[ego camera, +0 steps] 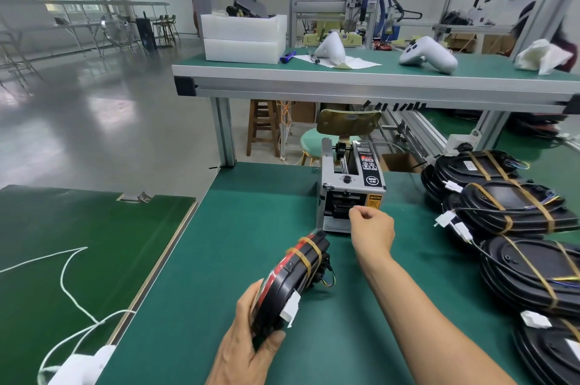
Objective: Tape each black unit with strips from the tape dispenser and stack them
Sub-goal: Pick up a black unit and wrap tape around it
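Observation:
My left hand [248, 340] grips a black unit [295, 274] by its near end and holds it on edge above the green table [194, 306]. The unit carries two tan tape strips near its far end and a white connector on its side. My right hand [372, 229] is at the outlet of the grey tape dispenser [351, 186], thumb and forefinger pinched together at the slot. The tape strip itself is too thin to make out. Several taped black units [514, 212] lie stacked along the right side.
A raised green-topped shelf [376, 77] stands behind the dispenser with white foam boxes [244, 36] and white controllers [430, 55]. A second green table [78, 243] with a white cord lies at the left. A stool [314, 143] stands beyond the table's far edge.

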`<state>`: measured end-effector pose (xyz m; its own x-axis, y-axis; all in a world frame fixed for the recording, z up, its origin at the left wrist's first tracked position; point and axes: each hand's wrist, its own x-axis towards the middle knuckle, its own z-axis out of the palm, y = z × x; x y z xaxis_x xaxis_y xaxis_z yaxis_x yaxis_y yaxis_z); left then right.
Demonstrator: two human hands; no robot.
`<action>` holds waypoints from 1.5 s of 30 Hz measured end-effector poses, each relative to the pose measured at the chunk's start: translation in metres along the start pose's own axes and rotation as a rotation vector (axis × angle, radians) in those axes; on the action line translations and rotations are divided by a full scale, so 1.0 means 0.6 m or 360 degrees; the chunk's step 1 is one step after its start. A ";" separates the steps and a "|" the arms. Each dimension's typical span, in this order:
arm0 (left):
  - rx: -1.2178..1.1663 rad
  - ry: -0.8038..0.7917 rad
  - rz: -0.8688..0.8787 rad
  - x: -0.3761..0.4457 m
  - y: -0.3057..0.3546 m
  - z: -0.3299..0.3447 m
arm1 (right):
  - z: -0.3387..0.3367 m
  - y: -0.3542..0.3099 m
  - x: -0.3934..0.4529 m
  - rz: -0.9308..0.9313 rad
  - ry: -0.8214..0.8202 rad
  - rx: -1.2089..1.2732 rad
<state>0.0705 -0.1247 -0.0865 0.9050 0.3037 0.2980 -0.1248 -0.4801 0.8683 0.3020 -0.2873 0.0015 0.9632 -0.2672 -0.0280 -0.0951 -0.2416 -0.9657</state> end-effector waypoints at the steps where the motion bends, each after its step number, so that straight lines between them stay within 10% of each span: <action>1: -0.0003 -0.0001 0.0002 0.000 0.000 0.000 | 0.005 -0.003 0.003 0.0008 0.0025 0.0005; 21: 0.0027 -0.0019 -0.0032 0.000 0.008 -0.003 | 0.034 -0.015 0.019 0.0374 0.0160 0.0252; 32: 0.0067 -0.0033 -0.0057 -0.003 0.009 -0.004 | -0.061 -0.006 -0.058 0.0278 -0.1032 0.0551; 45: 0.0101 -0.0043 -0.0037 -0.002 0.012 -0.005 | -0.058 -0.006 -0.059 0.0047 -0.1105 0.0327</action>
<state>0.0673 -0.1258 -0.0794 0.9182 0.2933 0.2662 -0.0781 -0.5248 0.8476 0.2595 -0.3096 0.0150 0.9048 0.3999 -0.1460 -0.1399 -0.0447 -0.9892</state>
